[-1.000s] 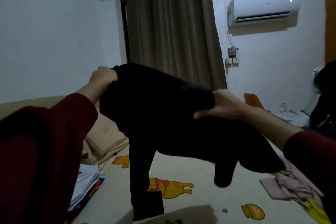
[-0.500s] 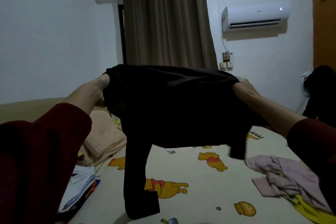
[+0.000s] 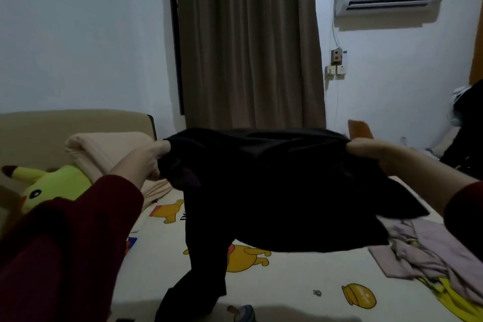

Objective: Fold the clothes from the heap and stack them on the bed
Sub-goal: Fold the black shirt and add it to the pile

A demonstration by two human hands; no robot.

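Note:
A black garment (image 3: 264,191) hangs stretched between my two hands above the bed (image 3: 287,277). My left hand (image 3: 153,161) grips its left top corner. My right hand (image 3: 366,150) grips its right top corner. One long black part droops from the left side down onto the sheet near the bed's front edge. A heap of pale purple and yellow clothes (image 3: 428,256) lies on the bed at the right, partly hidden by my right sleeve.
The sheet is white with yellow cartoon bears. A folded beige blanket (image 3: 104,149) and a yellow-green plush toy (image 3: 52,183) lie at the left by the headboard. A brown curtain (image 3: 248,42) hangs behind. Dark clothes (image 3: 467,136) hang at the far right.
My hands have moved apart and come level, pulling the black garment taut and lower over the bed. The camera view has tilted downward.

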